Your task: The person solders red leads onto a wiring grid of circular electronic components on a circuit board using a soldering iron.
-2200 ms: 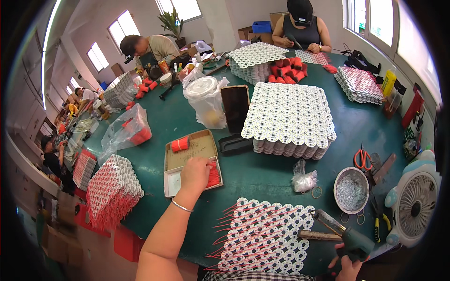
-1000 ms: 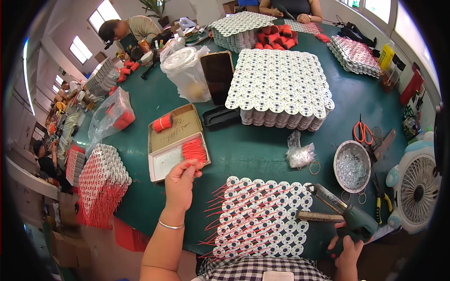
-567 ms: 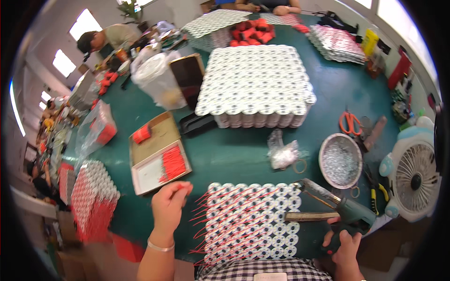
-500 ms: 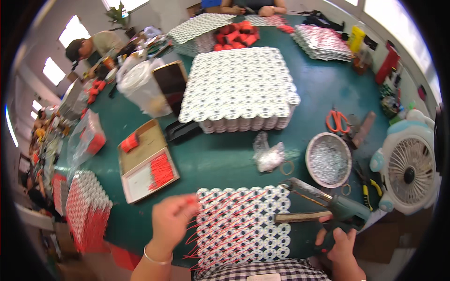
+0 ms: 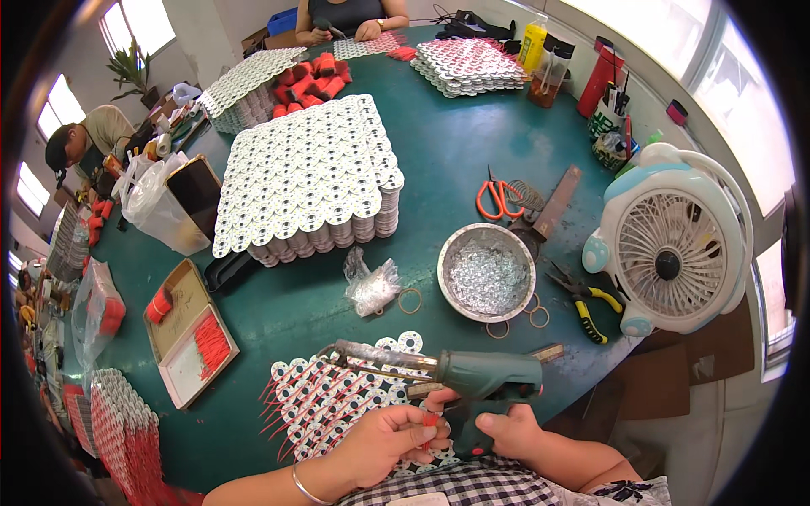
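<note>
My right hand (image 5: 509,432) grips a dark green soldering gun (image 5: 489,374); its metal tip points left above a panel of round white circuit boards (image 5: 325,401). Red wires run slantwise across this panel and stick out past its left edge. Close below the gun, my left hand (image 5: 390,444) pinches a small bunch of short red wires (image 5: 430,420) over the panel's near right part. Both hands hide some of the boards. Behind the gun's barrel lies a flat wooden bar (image 5: 550,353), mostly covered by the gun.
A tall stack of white board panels (image 5: 304,169) stands behind. An open cardboard box (image 5: 173,341) holds red wires. Right of centre are a bowl of small shiny pieces (image 5: 445,274), orange scissors (image 5: 491,201), pliers (image 5: 591,319) and a fan (image 5: 654,244). Another person works across the table.
The view has turned, so the table things sit further left. My left hand has come from the panel's left edge to beside the gun. The gun now reaches across the panel.
</note>
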Tool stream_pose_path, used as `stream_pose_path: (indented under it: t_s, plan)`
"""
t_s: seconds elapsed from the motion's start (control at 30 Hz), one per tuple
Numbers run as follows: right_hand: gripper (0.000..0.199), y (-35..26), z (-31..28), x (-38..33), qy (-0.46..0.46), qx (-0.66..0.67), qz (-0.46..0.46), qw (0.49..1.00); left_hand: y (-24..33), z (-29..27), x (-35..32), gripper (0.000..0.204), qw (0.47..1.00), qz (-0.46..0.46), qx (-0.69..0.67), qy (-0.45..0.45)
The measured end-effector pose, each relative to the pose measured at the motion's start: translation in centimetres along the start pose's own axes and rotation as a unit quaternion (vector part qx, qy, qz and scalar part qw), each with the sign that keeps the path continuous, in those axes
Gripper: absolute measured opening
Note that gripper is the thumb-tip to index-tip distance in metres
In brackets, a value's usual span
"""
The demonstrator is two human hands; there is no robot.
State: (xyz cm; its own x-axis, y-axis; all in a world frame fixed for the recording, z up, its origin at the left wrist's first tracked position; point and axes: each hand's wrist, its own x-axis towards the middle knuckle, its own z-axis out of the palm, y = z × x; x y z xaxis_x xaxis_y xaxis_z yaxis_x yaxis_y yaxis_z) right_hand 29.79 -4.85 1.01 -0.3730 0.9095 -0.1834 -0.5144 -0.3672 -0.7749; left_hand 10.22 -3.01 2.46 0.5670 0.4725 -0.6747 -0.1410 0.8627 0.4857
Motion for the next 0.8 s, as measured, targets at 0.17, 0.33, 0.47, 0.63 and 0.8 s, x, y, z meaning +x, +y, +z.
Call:
stream_pose_path:
  t_s: [0.17,0.33,0.47,0.63,0.8]
  plan:
    - [0.062,-0.6,0.0,0.0,0.013,-0.012,-0.002,1.000,0.2,-0.3,0.6,0.010,0.999,0.018,-0.001,0.026]
    - [0.060,-3.3,-2.4,-2.1,0.044,0.031,-0.062,0.997,1.1,-1.9,-0.8,0.008,0.996,0.072,-0.009,0.052]
    - [0.067,-4.1,-3.2,-3.8,0.179,-0.029,-0.062,0.981,1.1,-4.4,-1.5,0.010,0.980,0.151,-0.047,0.123]
    - [0.063,-3.5,-3.7,-3.4,0.191,-0.037,-0.085,0.977,3.1,-3.4,-2.2,0.014,0.954,0.246,0.078,0.152]
    - [0.064,-5.0,-2.3,-2.7,0.188,-0.022,-0.060,0.980,6.3,-3.1,-1.4,0.013,0.620,0.420,0.607,0.264]
